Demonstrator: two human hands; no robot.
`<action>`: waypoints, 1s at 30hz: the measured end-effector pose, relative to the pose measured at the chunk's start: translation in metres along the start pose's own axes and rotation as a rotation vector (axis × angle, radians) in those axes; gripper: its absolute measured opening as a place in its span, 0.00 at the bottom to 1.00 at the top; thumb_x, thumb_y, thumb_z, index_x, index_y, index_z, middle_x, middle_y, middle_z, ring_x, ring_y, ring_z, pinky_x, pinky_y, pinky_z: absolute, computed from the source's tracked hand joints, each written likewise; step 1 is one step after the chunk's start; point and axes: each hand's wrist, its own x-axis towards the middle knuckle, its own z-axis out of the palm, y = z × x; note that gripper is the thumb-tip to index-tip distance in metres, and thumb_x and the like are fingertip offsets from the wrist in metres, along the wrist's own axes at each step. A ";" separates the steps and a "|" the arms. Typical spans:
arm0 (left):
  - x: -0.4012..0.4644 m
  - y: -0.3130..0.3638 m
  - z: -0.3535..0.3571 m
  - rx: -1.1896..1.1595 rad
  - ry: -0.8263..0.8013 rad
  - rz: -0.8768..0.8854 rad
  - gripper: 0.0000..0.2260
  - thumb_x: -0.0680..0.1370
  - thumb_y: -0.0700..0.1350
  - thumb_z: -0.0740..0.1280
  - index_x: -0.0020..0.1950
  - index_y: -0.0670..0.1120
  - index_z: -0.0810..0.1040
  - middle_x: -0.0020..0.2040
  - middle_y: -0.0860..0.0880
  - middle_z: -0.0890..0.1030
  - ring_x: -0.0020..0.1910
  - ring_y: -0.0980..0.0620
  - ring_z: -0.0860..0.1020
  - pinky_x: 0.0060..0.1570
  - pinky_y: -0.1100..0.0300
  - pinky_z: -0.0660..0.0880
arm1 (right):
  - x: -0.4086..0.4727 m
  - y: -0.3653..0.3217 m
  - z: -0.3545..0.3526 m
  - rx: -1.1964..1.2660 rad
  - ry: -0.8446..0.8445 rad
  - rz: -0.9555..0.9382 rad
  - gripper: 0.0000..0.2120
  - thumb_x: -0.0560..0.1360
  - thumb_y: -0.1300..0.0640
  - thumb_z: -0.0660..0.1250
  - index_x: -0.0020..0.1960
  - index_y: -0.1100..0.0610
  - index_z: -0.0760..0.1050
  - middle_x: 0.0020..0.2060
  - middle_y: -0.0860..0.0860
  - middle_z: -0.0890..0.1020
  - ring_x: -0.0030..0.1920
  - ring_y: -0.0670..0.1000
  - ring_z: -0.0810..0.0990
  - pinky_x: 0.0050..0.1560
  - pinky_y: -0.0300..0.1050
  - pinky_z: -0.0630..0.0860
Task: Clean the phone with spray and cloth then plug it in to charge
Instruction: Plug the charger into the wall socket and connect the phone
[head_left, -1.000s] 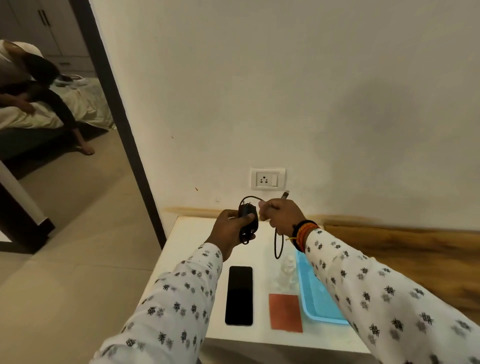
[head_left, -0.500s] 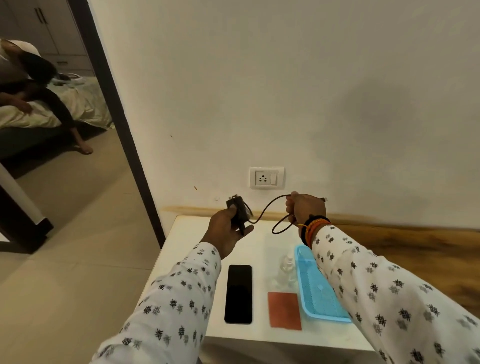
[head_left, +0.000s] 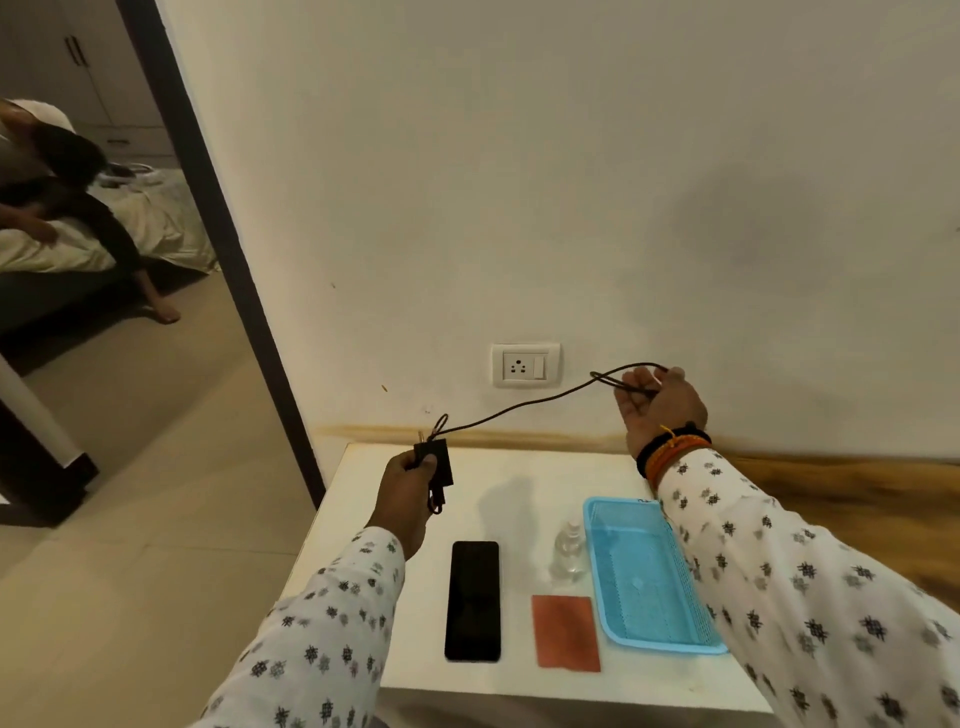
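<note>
White painted wall (head_left: 519, 182) fills most of the frame, with a dark door frame (head_left: 218, 249) running down the upper left and, beyond it, a tiled floor (head_left: 130, 493) and a bed with pale sheets (head_left: 104, 239) where another person sits. Below the wall, a white rectangular tabletop (head_left: 519, 478) takes the lower centre, a brown wood-grain panel (head_left: 857, 499) to its right. On it sit a light blue perforated plastic tray (head_left: 649, 577) at right, a slim black phone (head_left: 473, 600) lying flat with its dark face up at lower centre, a flat square rust-orange cloth (head_left: 566, 631) just right of the phone, and a small clear spray bottle (head_left: 567, 551) beside the tray. Cleaning looks finished, judging by cloth and bottle set aside; charging is only in preparation. The left hand (head_left: 410, 493) grips a black boxy charger plug (head_left: 434, 460) above the table's far left corner, while the right hand (head_left: 657, 405), at right of centre, pinches the far end of the thin black cable (head_left: 519, 408) strung between them. Still to do: plug into the white wall socket (head_left: 525, 365) at centre, and join the cable to the phone.
</note>
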 end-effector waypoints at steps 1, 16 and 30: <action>-0.001 0.001 -0.004 -0.061 -0.033 -0.022 0.12 0.83 0.40 0.61 0.65 0.39 0.72 0.54 0.42 0.78 0.51 0.47 0.75 0.43 0.52 0.73 | 0.001 -0.005 -0.001 0.030 0.012 -0.013 0.13 0.83 0.50 0.55 0.47 0.56 0.73 0.40 0.53 0.81 0.40 0.51 0.81 0.46 0.48 0.78; 0.008 -0.001 -0.071 -0.343 -0.240 -0.192 0.14 0.82 0.44 0.62 0.65 0.38 0.73 0.54 0.37 0.80 0.59 0.40 0.80 0.55 0.35 0.77 | 0.027 -0.088 -0.044 0.247 0.173 -0.194 0.13 0.83 0.53 0.50 0.49 0.58 0.71 0.47 0.57 0.81 0.43 0.55 0.81 0.52 0.51 0.81; 0.011 0.020 0.005 -0.352 0.071 0.065 0.16 0.84 0.52 0.57 0.69 0.48 0.64 0.47 0.42 0.82 0.33 0.46 0.77 0.51 0.46 0.80 | 0.009 -0.066 -0.019 0.022 -0.063 -0.135 0.08 0.80 0.50 0.60 0.52 0.55 0.70 0.47 0.56 0.84 0.49 0.56 0.84 0.53 0.51 0.79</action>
